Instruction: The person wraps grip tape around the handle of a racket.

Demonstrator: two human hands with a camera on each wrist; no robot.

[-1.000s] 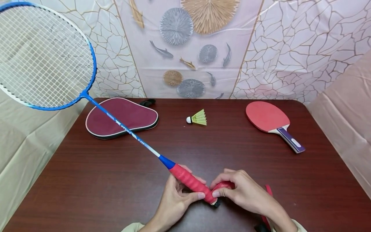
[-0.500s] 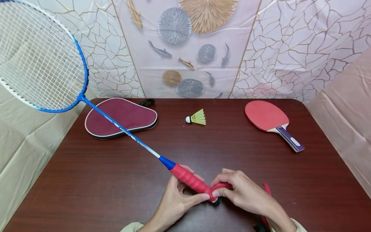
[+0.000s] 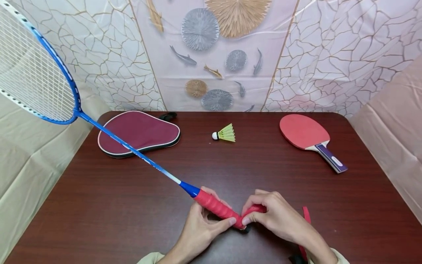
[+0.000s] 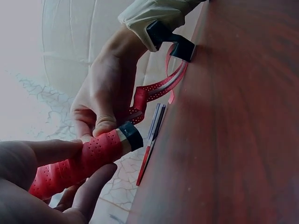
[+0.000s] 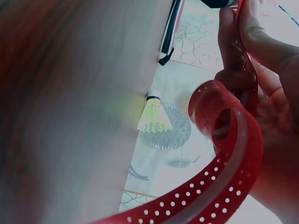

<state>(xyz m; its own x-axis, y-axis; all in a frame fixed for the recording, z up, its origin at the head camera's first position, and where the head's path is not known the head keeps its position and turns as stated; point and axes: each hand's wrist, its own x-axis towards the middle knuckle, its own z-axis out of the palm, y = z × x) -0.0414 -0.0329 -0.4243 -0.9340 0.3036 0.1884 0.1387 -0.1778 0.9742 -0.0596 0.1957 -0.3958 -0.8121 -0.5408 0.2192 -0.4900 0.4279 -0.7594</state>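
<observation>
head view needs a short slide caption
Left hand holds a badminton racket by its red-wrapped handle; right hand pinches red tape near the handle's end.

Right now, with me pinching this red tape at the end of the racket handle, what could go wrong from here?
The loose red tape curls away from your right hand, so it could twist or fold as it goes on. If that hand's pinch slips, the turns on the wrapped handle might loosen. And a pale band shows beside the black end cap; the wrap could end up leaving it bare.
</observation>
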